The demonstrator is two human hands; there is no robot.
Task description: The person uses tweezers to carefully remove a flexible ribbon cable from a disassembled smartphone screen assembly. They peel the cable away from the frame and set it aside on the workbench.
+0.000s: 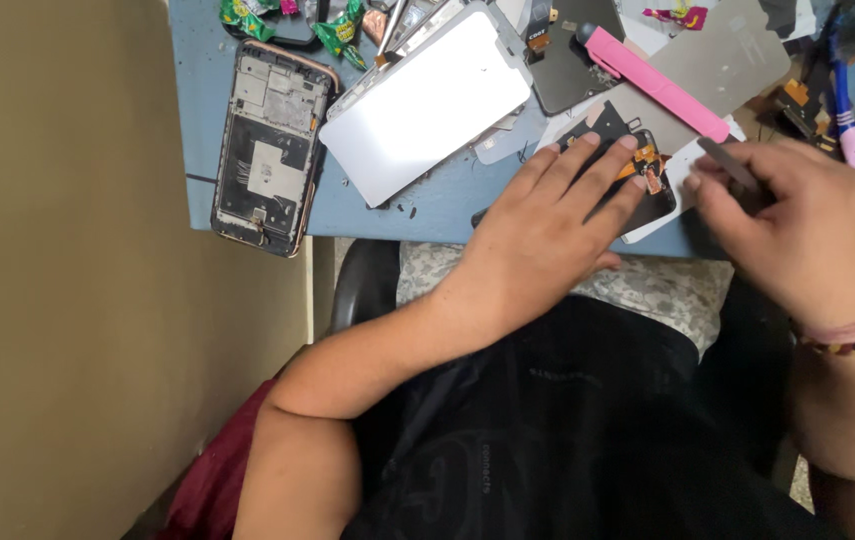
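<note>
My left hand (547, 225) lies flat, fingers spread and pressed on the dark phone panel (637, 165) near the desk's (447, 205) front edge, right of the middle. My right hand (797, 225) pinches a thin dark metal tool (732, 165) between thumb and fingertips, its tip just beside the panel's orange flex cable (650, 165). I judge the panel light, thin, glassy and brittle, the cable soft and easily torn; best held by its flat face and edges. A bare phone frame (269, 145) sits at the front left corner, beside a smooth white screen sheet (427, 100).
</note>
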